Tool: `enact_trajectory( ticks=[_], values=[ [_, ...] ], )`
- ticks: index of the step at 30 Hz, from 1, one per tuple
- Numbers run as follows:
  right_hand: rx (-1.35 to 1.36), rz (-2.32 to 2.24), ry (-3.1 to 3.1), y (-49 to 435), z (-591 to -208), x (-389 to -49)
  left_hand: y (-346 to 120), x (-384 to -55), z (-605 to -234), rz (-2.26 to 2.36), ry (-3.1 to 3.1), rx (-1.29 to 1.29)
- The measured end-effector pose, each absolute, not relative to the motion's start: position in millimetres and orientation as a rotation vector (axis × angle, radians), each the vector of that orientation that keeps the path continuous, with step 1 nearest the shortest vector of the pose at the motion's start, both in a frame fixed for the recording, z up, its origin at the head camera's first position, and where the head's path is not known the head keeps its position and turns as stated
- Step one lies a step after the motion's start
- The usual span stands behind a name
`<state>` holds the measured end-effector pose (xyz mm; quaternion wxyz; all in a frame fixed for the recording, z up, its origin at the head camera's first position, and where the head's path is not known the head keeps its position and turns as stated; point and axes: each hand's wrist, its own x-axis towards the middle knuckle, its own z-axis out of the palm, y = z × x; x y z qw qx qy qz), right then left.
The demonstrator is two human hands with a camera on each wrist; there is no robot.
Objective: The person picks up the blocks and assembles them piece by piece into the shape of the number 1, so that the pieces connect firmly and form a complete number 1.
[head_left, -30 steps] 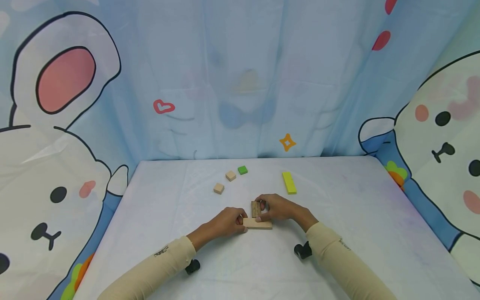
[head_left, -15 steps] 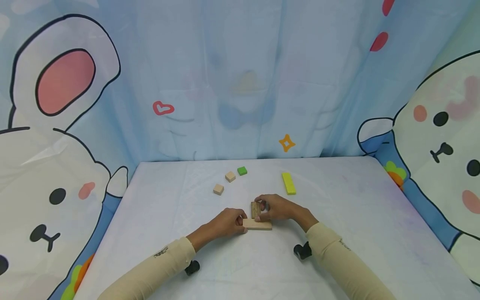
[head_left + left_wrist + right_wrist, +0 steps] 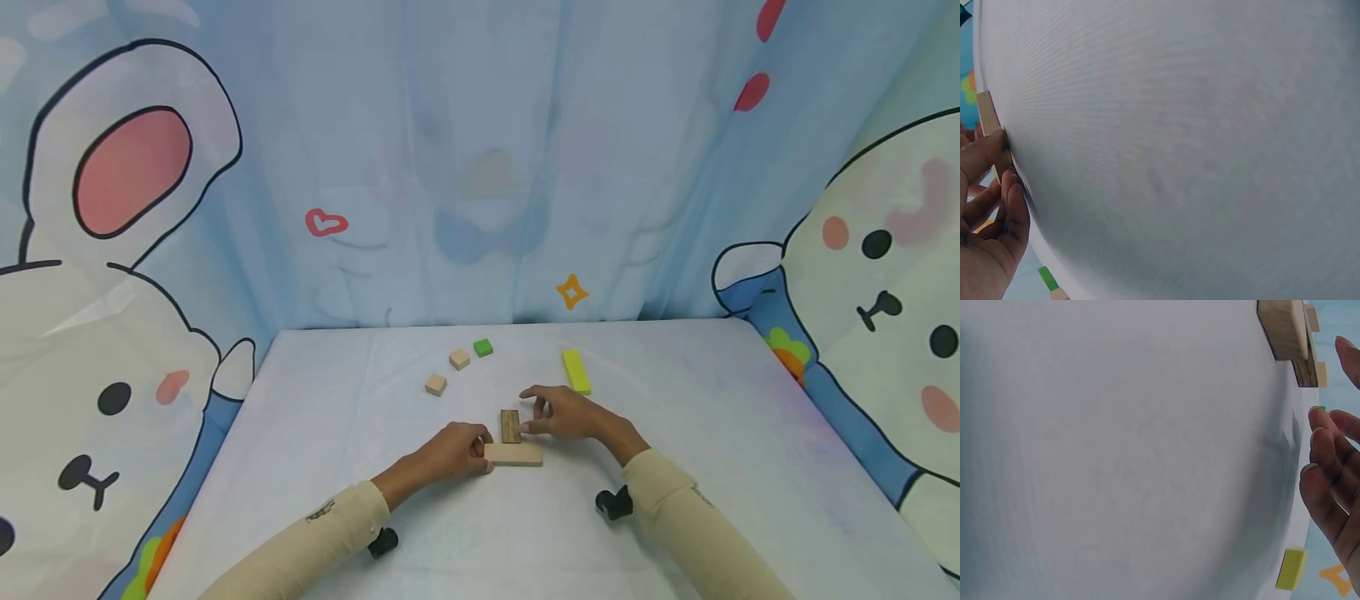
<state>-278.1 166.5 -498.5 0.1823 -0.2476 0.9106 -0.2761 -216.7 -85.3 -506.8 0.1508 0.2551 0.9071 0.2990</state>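
Your left hand [image 3: 455, 451] pinches the pale block [image 3: 517, 455] at its left end. Your right hand [image 3: 567, 412], fingers parted and gripping nothing, is just right of the dark block [image 3: 510, 426], which sits at the pale block's far side. Farther off, the cubes [image 3: 436, 384] and green block [image 3: 483, 347] lie left, the yellow block [image 3: 576, 372] right.

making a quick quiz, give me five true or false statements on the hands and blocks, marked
The left hand pinches the pale plank. True.
The right hand holds the brown block. False: it holds nothing.
The brown block is beside the pale plank. True.
The green block sits between the two small cubes. False: it lies right of both in the head view.
In the head view, the yellow block is right of the green block. True.
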Motion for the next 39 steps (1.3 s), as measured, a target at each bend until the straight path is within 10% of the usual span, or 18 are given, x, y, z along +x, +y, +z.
enact_trajectory(
  ticks=[39],
  values=[
    [-0.487,-0.668,2.751,234.7,-492.4,-301.9,-87.1,-215.1,-507.1,0.891,2.600,0.731]
  ],
)
